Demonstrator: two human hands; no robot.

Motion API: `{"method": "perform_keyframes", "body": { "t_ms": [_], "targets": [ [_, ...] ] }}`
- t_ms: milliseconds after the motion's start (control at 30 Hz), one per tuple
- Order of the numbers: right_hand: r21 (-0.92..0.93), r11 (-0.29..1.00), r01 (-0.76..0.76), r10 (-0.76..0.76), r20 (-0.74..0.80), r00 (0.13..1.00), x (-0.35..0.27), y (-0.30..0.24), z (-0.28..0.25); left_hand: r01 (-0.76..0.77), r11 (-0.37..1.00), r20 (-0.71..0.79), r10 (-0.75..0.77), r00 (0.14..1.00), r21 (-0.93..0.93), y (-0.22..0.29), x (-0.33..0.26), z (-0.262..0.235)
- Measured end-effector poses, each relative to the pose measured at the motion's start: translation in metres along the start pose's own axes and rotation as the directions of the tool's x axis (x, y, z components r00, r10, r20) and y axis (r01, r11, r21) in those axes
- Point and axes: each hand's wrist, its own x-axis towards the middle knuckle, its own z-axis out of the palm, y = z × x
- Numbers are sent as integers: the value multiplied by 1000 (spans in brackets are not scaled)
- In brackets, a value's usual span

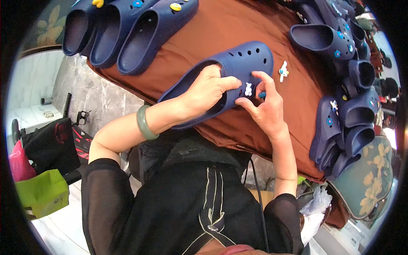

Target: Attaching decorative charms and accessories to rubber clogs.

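Navy foam clog [238, 63] held above the near middle of the brown-cloth table [221, 25], toe toward the far right, heel opening toward the near left. Small white charm [248, 89] seated on the clog's upper, near the vent holes. Small blue charm [262, 94] just beside it, pinched at the fingertips.

Left hand [208, 91] closed around the clog at the heel opening, thumb laid across the upper, other fingers tucked inside the opening. Green jade-like bangle [145, 123] on the left wrist. Right hand [263, 106] narrow, thumb and forefinger closed on the blue charm, pressing at the clog's upper; rest of the fingers curled under.

White-and-yellow charm [283, 71] lying loose on the cloth, just right of the clog's toe, not touching it.

Three navy clogs [127, 29] in a row at the far left edge of the table, heel openings overhanging toward the near side, charms on their uppers. Pile of more navy clogs [346, 97] along the right edge, stacked and overlapping, some with small charms.

Off the table: green bag [44, 191] and pink bag [19, 163] on the floor at left, black bag [51, 146] beside them. Floral cushion [372, 180] past the near right corner. Clear plastic bag [316, 208] below it.
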Motion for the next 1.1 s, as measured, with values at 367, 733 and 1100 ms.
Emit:
{"method": "perform_keyframes", "body": {
  "t_ms": [367,733,1100],
  "targets": [
    [-382,805,454,-502,-30,864,12,31,23,-35,992,-102,22,995,-121,-6,4,2],
    [543,817,-193,287,-93,953,27,46,3,-124,988,-147,110,983,-88,-13,6,12],
    [497,812,-308,467,-234,853,37,128,-49,15,995,-108,-26,994,-95,-3,3,12]
  ]
}}
